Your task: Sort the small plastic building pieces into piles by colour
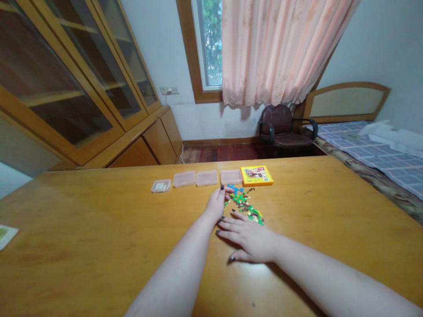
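A loose pile of small plastic building bricks (243, 201) in blue, green, brown, cream and yellow lies on the wooden table (99, 237). At the pile's left side is my left hand (215, 204), turned on edge with its fingers reaching toward the blue bricks; I see nothing held in it. My right hand (249, 237) rests palm down just in front of the pile, fingers spread and holding nothing. Its fingertips point left, close to my left wrist. Part of the pile's left edge is hidden behind my hands.
Behind the pile stands a yellow box (257, 175) with a printed label. Left of it are several shallow clear plastic trays (206, 178), the leftmost tray (161, 186) smaller, with something pale inside. A card-like white item (7, 236) lies at the left edge. A brown armchair (280, 125) stands beyond.
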Action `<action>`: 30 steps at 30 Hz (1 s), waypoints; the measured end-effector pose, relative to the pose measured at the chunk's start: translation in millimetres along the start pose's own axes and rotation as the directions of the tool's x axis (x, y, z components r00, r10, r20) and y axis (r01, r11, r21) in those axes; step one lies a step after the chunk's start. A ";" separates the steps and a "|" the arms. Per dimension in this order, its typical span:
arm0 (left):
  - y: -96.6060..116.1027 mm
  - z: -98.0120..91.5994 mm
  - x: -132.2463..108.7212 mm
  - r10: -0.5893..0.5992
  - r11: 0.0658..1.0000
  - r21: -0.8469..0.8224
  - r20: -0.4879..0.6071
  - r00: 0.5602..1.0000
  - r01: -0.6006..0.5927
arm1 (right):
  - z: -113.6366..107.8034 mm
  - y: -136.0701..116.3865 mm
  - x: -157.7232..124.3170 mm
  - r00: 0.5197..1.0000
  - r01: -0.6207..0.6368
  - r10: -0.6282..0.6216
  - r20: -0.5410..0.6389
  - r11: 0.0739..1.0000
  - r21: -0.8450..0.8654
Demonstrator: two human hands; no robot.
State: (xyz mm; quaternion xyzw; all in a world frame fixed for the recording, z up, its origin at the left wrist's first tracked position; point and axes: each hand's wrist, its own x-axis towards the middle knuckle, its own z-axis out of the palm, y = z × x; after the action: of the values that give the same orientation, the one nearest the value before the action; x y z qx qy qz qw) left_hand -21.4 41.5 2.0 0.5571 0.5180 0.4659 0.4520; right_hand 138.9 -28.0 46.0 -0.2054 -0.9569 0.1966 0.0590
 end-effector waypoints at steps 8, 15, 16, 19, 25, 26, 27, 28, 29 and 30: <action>-1.2 -4.4 8.4 -0.071 0.986 -0.157 -0.077 0.995 0.058 | 5.5 9.1 3.3 0.995 -0.100 0.100 -0.005 0.992 -0.072; -3.2 -3.1 7.2 -0.069 0.988 -0.142 -0.068 0.995 0.059 | -3.5 25.2 -0.3 0.947 -0.307 0.291 -0.132 0.944 -0.120; -3.3 -2.8 7.1 -0.065 0.990 -0.129 -0.070 0.995 0.056 | -2.3 25.9 -0.6 0.946 -0.311 0.295 -0.133 0.942 -0.123; -3.4 -1.5 5.6 -0.054 0.995 -0.084 -0.065 0.996 0.048 | 4.9 29.1 -0.3 0.936 -0.345 0.330 -0.123 0.928 -0.141; -3.5 1.4 0.8 0.031 1.000 0.005 0.008 0.999 -0.031 | 8.8 37.3 0.2 0.892 -0.441 0.412 -0.186 0.883 -0.161; -3.8 1.5 0.5 0.033 0.999 0.008 0.011 0.999 -0.033 | 7.4 37.2 0.0 0.897 -0.431 0.402 -0.186 0.889 -0.157; -4.1 1.6 0.3 0.033 0.999 0.008 0.010 0.999 -0.033 | 6.2 36.7 -0.1 0.905 -0.412 0.384 -0.180 0.898 -0.153; -4.5 1.6 0.3 0.034 0.999 0.008 0.008 0.999 -0.034 | 5.3 36.0 -0.2 0.915 -0.391 0.366 -0.171 0.908 -0.149; -4.7 1.5 0.3 0.036 0.999 0.010 0.008 0.999 -0.037 | 5.1 35.3 -0.2 0.922 -0.374 0.351 -0.162 0.916 -0.145; -4.8 1.4 0.3 0.041 0.999 0.015 0.008 0.999 -0.042 | 5.3 34.6 -0.1 0.926 -0.367 0.345 -0.156 0.920 -0.142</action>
State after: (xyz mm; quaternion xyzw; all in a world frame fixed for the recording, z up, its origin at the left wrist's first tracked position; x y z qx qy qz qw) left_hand -20.7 42.0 -2.9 0.5729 0.5080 0.4691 0.4400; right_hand 150.8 -0.9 27.3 -0.3925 -0.9109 0.1090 0.0661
